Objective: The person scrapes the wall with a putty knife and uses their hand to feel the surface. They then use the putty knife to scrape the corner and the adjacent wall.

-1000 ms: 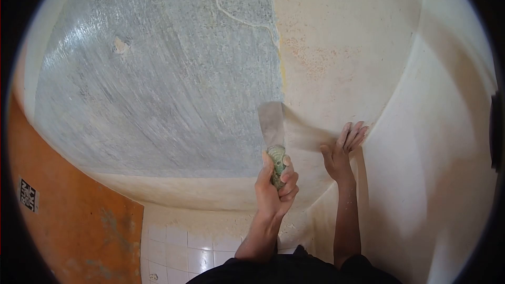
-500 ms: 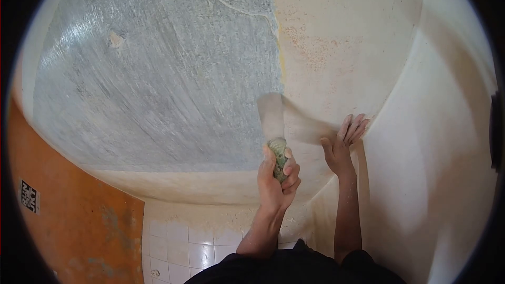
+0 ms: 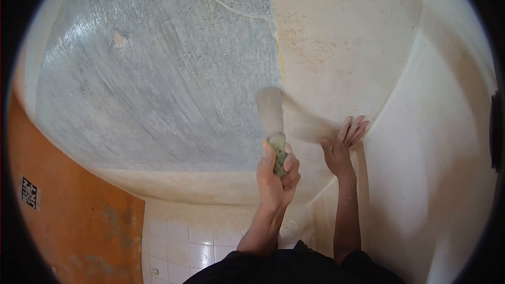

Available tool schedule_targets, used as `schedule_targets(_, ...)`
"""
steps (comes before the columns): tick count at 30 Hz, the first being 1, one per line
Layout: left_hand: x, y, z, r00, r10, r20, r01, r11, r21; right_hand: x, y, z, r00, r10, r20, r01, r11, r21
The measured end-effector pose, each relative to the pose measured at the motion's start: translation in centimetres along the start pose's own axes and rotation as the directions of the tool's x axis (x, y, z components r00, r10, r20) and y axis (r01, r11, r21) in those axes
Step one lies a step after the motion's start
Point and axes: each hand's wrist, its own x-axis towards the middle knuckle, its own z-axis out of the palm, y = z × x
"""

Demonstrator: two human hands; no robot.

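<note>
My left hand (image 3: 277, 176) is closed around the greenish, worn handle of a scraper (image 3: 271, 113), thumb on one side and fingers on the other. Its broad blade points up and looks smeared by motion. The blade's tip is at the right border of a grey patch (image 3: 173, 84) on the wall, where the grey meets cream-coloured surface. To the right, my right hand (image 3: 344, 144) rests on the cream wall (image 3: 336, 84) near the corner, fingers spread and dusty, holding nothing.
A white side wall (image 3: 400, 179) meets the scraped wall at a corner on the right. Lower left is an orange surface (image 3: 89, 215) bearing a black-and-white sticker (image 3: 30, 193). White tiles (image 3: 176, 247) show below. A pale crack line runs through the upper grey area.
The scraper and my left hand have shifted slightly upward along the grey patch's edge. My right hand stays at nearly the same spot on the wall.
</note>
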Motion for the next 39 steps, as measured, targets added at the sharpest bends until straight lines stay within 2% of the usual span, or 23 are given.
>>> schedule_targets(1,-0.5,-0.4,-0.7,1.0,0.003,-0.009,-0.003,1.0,-0.002,0.0,-0.2,-0.2,1.0,0.027,0.011,-0.027,1.0,0.011)
schedule_targets(3,-0.4,-1.2,-1.4,0.999,-0.015,-0.042,0.017,0.999,0.04,0.2,0.6,0.1,1.0,-0.014,-0.012,0.014,1.0,0.0)
schedule_targets(16,-0.1,-0.1,0.5,1.0,0.004,0.008,-0.005,1.0,0.025,0.0,0.3,0.1,1.0,-0.022,-0.017,0.022,1.0,-0.009)
schedule_targets(19,-0.1,0.2,0.3,0.999,0.042,0.0,-0.041,0.995,0.087,-0.1,0.4,0.1,1.0,-0.026,-0.009,0.026,1.0,0.014)
schedule_targets(24,0.8,1.4,2.0,0.995,0.088,0.047,-0.09,0.995,0.039,-0.2,0.3,0.6,0.999,-0.031,-0.032,0.031,0.999,-0.008)
schedule_targets(28,0.3,1.2,1.5,1.0,0.018,-0.01,-0.018,1.0,0.014,-0.1,0.6,0.5,0.996,-0.065,-0.059,0.065,0.998,0.0)
schedule_targets(31,0.9,2.1,2.5,0.993,0.098,0.058,-0.101,0.993,0.055,0.0,0.0,0.1,1.0,0.007,-0.01,-0.007,1.0,0.006)
schedule_targets(35,0.2,1.1,0.8,0.999,0.043,0.022,-0.044,0.997,0.069,0.0,0.7,0.4,0.998,-0.047,-0.052,0.049,0.998,0.042)
schedule_targets(37,0.2,1.6,1.1,1.0,0.018,0.0,-0.018,0.997,0.071,-0.1,0.6,0.6,0.996,-0.061,-0.062,0.06,0.998,-0.014)
schedule_targets(39,1.2,2.2,1.9,0.994,0.092,0.06,-0.098,0.991,0.091,0.0,0.2,0.4,0.999,-0.029,-0.03,0.029,1.0,-0.005)
